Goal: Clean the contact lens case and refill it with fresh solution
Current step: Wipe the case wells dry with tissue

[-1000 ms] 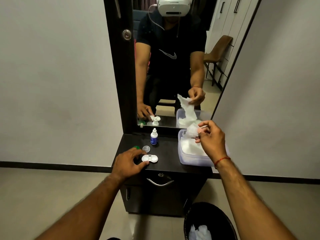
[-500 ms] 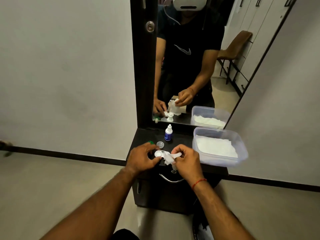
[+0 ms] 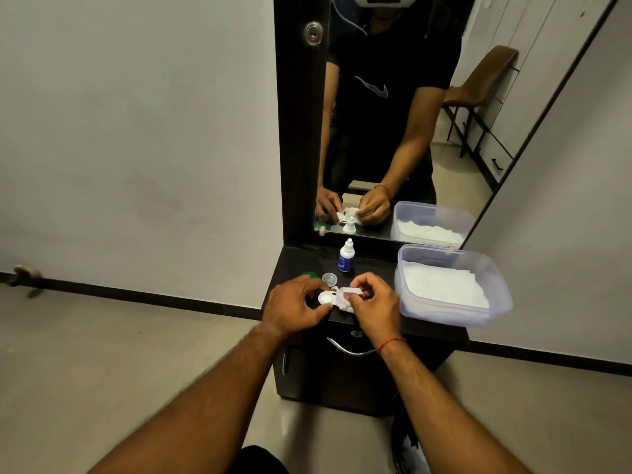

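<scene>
The white contact lens case (image 3: 325, 297) lies on the dark cabinet top (image 3: 369, 268) with both caps off. My left hand (image 3: 294, 304) grips its left well from the side. My right hand (image 3: 374, 302) pinches a white tissue (image 3: 343, 301) and presses it onto the case's right well, which the tissue hides. A clear cap (image 3: 329, 278) and a green cap (image 3: 308, 274) rest just behind my left hand. The small solution bottle (image 3: 346, 256), white with a blue label, stands upright near the mirror.
A clear plastic tub (image 3: 455, 261) holding white tissues fills the right of the cabinet top. The mirror (image 3: 393, 131) rises behind and reflects my arms. A drawer handle (image 3: 345, 348) is below the front edge. A dark bin (image 3: 405, 443) stands on the floor at the lower right.
My right hand pulled a tissue out of the tub and brought it left and down onto the lens case. My left hand kept its hold on the case. The camera view shifted left.
</scene>
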